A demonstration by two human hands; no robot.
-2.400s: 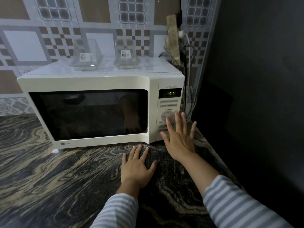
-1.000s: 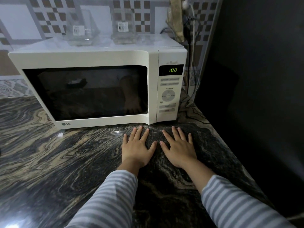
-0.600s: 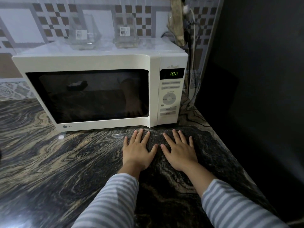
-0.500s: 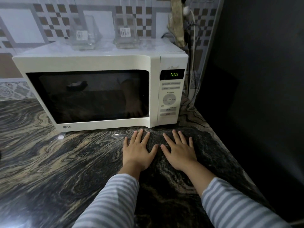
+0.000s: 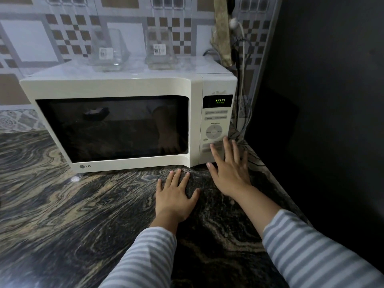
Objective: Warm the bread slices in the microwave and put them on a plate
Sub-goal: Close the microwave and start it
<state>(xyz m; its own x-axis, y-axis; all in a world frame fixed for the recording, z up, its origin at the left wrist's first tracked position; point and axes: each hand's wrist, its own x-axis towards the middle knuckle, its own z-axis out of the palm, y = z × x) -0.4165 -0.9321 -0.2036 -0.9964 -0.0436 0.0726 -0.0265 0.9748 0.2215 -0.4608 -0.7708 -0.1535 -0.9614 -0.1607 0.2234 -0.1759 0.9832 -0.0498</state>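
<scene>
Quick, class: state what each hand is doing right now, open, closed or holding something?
Left hand: open, flat on the countertop, holding nothing.
Right hand: open, fingers at the microwave buttons, holding nothing.

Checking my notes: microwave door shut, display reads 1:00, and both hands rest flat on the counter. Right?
Not quite. In the head view only the left hand lies flat on the counter; the right hand reaches to the microwave control panel. Door shut, display 1:00.

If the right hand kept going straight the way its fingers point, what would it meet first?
The right hand points at the microwave's control panel. Its fingertips already overlap the lower buttons, so it would meet those first; actual contact is unclear from this view.
</scene>
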